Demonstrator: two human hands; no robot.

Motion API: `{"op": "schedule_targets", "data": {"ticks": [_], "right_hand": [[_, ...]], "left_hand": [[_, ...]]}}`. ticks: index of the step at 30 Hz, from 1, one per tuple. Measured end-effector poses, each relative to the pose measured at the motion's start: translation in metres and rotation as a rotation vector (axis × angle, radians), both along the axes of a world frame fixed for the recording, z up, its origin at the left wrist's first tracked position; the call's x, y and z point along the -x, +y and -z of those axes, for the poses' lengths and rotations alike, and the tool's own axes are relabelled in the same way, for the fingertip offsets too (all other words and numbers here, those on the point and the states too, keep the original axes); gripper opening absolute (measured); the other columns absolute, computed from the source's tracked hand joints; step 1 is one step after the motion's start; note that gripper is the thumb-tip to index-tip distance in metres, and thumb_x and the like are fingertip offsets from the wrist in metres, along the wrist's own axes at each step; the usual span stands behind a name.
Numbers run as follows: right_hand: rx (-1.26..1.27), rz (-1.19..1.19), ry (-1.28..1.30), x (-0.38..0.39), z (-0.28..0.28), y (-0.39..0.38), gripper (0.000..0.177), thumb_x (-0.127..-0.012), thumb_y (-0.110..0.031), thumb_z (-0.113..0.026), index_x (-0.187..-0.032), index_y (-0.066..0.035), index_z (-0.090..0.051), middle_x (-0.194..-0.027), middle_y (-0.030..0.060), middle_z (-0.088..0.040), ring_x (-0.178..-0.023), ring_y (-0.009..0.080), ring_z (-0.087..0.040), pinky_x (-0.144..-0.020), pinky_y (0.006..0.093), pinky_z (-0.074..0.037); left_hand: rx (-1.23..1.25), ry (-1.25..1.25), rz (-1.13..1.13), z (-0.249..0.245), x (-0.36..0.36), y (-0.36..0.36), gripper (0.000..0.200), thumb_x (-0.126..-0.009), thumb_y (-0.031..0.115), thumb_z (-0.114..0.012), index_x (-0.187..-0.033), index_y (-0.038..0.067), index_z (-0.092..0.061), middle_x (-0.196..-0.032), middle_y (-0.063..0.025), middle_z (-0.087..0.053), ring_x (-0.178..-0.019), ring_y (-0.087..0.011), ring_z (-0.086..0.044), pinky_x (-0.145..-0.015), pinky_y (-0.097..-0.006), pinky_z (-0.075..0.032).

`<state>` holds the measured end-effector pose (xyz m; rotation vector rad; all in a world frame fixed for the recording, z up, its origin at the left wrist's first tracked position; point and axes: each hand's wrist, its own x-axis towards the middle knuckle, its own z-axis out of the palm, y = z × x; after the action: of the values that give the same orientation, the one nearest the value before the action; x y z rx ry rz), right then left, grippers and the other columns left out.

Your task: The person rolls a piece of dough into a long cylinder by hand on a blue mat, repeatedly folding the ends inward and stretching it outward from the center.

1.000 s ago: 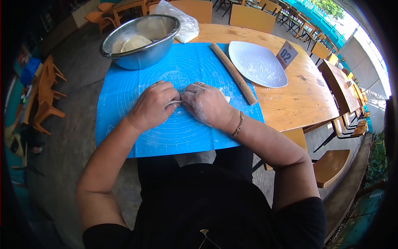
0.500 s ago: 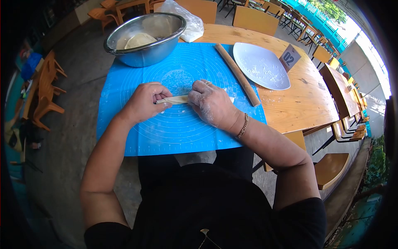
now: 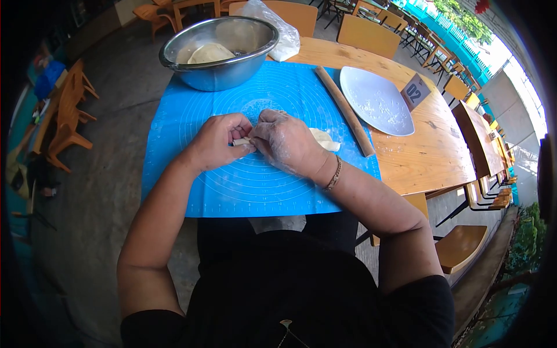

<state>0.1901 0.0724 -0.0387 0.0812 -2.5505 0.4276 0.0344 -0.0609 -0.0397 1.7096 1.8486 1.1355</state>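
Hands now closer together than a moment ago, so pinching is concentrated at one spot. Left grip [image 3: 217,142] curled, nearly closed on pale soft dough strip [image 3: 239,141]; right grip [image 3: 287,142] pinched shut at its end. Flat cream dough piece [image 3: 325,140] beside right grip; link hidden.

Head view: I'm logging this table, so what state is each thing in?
Bowl: upright, pale dough lump inside.
Plastic bag: crumpled; whether open, unclear.
Mat: spread out, dusted white.
Rolling pin: lying down, untouched.
Plate: face up, scattered with white powder.
Number card: standing.
Dough strip: pinched, partly hidden.
Left hand: closed on dough strip.
Right hand: powdery, closed on dough strip.
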Motion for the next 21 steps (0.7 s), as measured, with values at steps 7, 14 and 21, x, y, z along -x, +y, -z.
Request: {"op": "schedule_targets", "data": {"ticks": [7, 14, 21], "right_hand": [[0.137, 0.058, 0.065, 0.001, -0.001, 0.003, 0.008, -0.083, -0.006, -0.073, -0.089, -0.001, -0.072, -0.084, 0.0126, -0.065, -0.079, 0.0304, -0.066, -0.073, 0.0385, -0.054], [0.322, -0.046, 0.025, -0.005, -0.007, 0.004, 0.008, -0.084, -0.002, -0.074, -0.092, 0.000, -0.072, -0.083, 0.0120, -0.066, -0.077, 0.0269, -0.065, -0.071, 0.0363, -0.053], [0.303, -0.071, 0.018, -0.009, -0.002, 0.003, 0.007, -0.083, -0.007, -0.073, -0.085, -0.001, -0.071, -0.082, 0.0139, -0.065, -0.080, 0.0310, -0.065, -0.073, 0.0402, -0.054]], "left_hand": [[0.133, -0.029, -0.073, -0.006, -0.004, 0.005, 0.016, -0.084, 0.006, -0.076, -0.096, -0.002, -0.070, -0.085, -0.0076, -0.070, -0.073, -0.0111, -0.062, -0.066, -0.0286, -0.053], [0.037, 0.063, -0.092, 0.008, 0.002, 0.010, 0.017, -0.080, 0.008, -0.076, -0.095, 0.001, -0.072, -0.088, -0.0123, -0.069, -0.073, -0.0199, -0.064, -0.067, -0.0341, -0.053], [0.043, 0.160, -0.001, -0.011, -0.003, 0.000, 0.027, -0.071, 0.010, -0.082, -0.095, 0.001, -0.073, -0.092, -0.0119, -0.070, -0.080, -0.0258, -0.067, -0.076, -0.0371, -0.055]]}}
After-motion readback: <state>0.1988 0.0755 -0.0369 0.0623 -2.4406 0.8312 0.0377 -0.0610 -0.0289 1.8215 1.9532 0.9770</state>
